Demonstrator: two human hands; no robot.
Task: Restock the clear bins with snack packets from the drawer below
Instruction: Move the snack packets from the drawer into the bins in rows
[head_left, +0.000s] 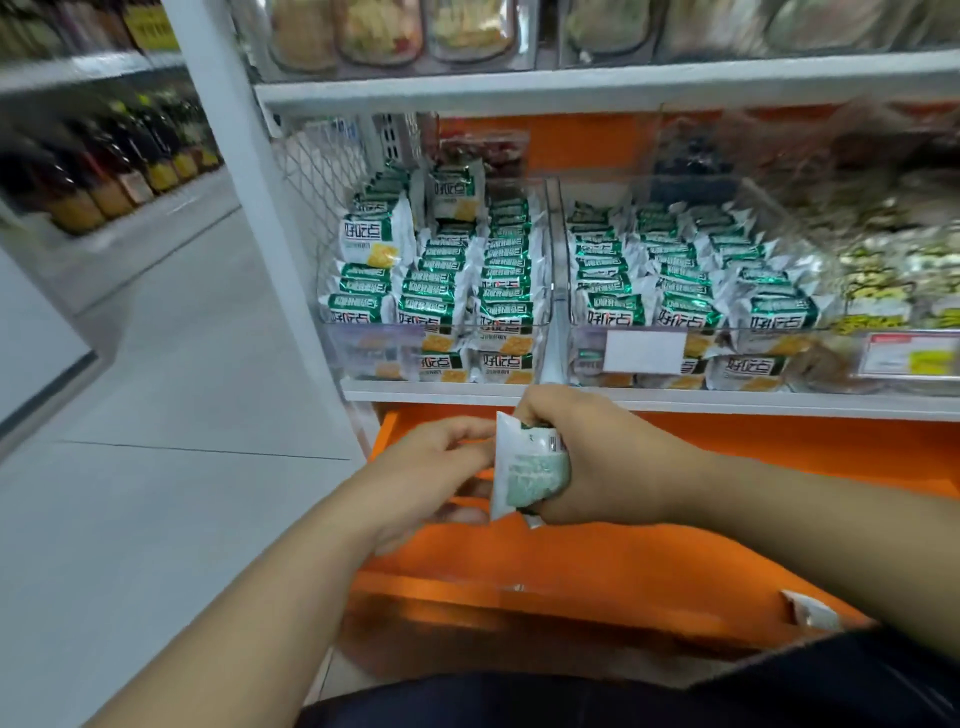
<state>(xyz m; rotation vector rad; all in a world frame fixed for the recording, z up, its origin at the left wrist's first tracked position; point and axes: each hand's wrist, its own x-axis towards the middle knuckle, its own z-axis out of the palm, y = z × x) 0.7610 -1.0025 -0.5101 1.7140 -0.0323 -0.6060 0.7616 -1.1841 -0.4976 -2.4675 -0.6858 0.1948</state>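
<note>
Below the white shelf (675, 402), above the open orange drawer (571, 571), holds one snack packet (530, 467) upright in the right hand (597, 457). Clamps fingers and thumb round the packet's right half, with the plain back, white with a green panel, turned toward the camera. Sets the left hand (431, 467) against the packet's left edge, fingers loosely curled, tips at the edge; cannot tell whether pinching or only touching. Places both hands just in front of the shelf lip, level with the gap between the two bins.

Lower right in the drawer, shows a second packet (810, 610), partly hidden by the right forearm.

On the shelf, stores matching green-and-white packets in upright rows inside the left clear bin (384, 338) and the right clear bin (587, 338), side by side and touching, both nearly full. Carries a blank white label (644, 351) on the right bin's front wall.

At far left, shows blurred dark bottles (104, 171) on a neighbouring shelf.
</note>
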